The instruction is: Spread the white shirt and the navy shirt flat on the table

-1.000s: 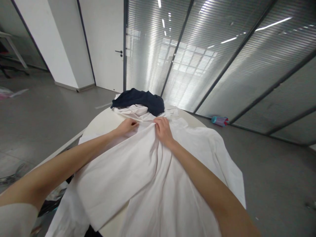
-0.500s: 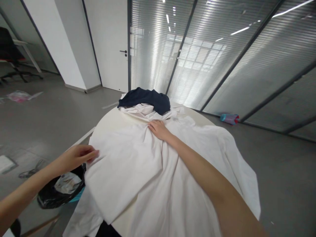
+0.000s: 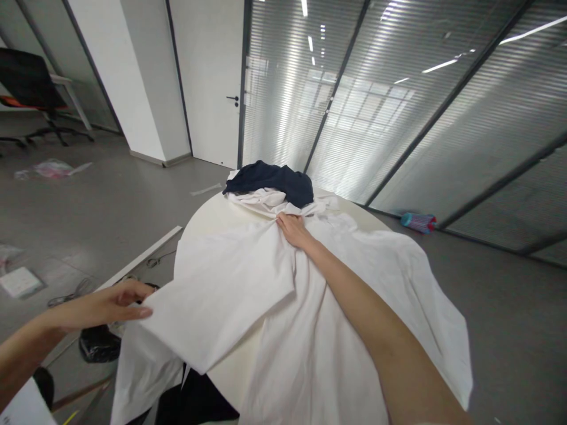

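A large white garment point(image 3: 230, 274) lies spread over a round pale table point(image 3: 372, 219) and hangs over its edge. At the left, my left hand point(image 3: 119, 304) pinches a corner of the cloth between thumb and fingers, pulling it taut beyond the table's edge. My right hand point(image 3: 293, 229) is closed on the upper middle of the same cloth, with folds gathered below it. Just past that hand, a dark navy garment point(image 3: 274, 178) lies heaped on crumpled white fabric point(image 3: 261, 200).
Below the table's left side sits a black plastic bag point(image 3: 98, 343), partly hidden. Black cloth point(image 3: 195, 398) shows under the near edge. A white strip point(image 3: 142, 254) and a white box point(image 3: 21, 282) lie on the floor. A glass partition point(image 3: 354, 118) stands behind.
My left hand has moved left and down, drawing the cloth's corner out past the table edge. My right hand keeps its place on the cloth. The view has shifted slightly.
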The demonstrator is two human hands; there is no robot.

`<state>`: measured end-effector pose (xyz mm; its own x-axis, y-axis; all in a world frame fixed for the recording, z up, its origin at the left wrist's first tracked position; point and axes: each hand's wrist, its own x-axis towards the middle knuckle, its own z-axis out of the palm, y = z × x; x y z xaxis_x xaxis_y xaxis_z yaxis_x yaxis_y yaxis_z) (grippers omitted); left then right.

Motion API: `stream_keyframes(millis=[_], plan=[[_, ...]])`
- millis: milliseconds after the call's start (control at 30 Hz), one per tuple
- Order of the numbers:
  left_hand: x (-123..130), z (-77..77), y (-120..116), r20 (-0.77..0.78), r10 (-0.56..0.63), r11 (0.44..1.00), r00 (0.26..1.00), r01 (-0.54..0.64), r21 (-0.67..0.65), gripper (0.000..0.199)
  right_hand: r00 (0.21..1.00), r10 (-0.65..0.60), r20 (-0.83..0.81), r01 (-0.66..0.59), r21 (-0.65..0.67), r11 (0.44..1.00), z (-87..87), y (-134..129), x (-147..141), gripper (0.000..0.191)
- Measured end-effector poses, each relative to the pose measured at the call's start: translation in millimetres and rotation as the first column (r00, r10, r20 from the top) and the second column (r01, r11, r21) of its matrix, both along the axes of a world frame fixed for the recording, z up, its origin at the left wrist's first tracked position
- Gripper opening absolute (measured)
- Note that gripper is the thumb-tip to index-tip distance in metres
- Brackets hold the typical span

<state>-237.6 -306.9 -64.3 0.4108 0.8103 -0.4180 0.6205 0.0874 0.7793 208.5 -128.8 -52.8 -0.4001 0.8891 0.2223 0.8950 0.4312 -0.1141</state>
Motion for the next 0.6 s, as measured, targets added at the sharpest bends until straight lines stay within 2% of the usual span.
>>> stream_keyframes(millis=[100,200,300,367,467,533,600], plan=[[-26.1,18.9,16.1,0.122,0.092,0.996,0.988,-0.089,-0.029,0.034,0.997,-0.073,0.025,0.072,0.027,0.997,6.1,3.3,-4.2,0.038],[-45.6,20.0,36.2,-0.022,0.191,0.975,0.981,-0.187,0.121,0.05,0.993,-0.098,0.067,0.097,0.019,0.995,5.2,6.3,-11.1,0.036],[-53.7,2.4,53.1,-0.163,0.25,0.934,0.954,-0.194,0.3,0.066,0.98,-0.131,0.15,0.132,0.005,0.991,-2.0,9.4,-18.7,0.035],[-53.5,-14.6,60.8,-0.223,0.274,0.914,0.936,-0.181,0.362,0.071,0.974,-0.149,0.169,0.149,0.015,0.989,-5.6,11.0,-22.1,0.036],[-46.4,-34.3,68.3,-0.309,0.318,0.879,0.897,-0.157,0.449,0.064,0.987,-0.105,0.118,0.102,0.03,0.994,-3.2,7.8,-19.9,0.035],[-35.7,-36.0,72.8,-0.345,0.424,0.785,0.837,-0.151,0.6,0.05,0.999,-0.017,0.034,0.016,0.035,0.999,3.9,-1.6,-10.2,0.036],[-16.5,-25.9,78.4,-0.313,0.567,0.61,0.762,-0.132,0.782,0.038,0.995,0.073,-0.066,-0.067,0.078,0.995,13.6,-18.3,9.0,0.038]])
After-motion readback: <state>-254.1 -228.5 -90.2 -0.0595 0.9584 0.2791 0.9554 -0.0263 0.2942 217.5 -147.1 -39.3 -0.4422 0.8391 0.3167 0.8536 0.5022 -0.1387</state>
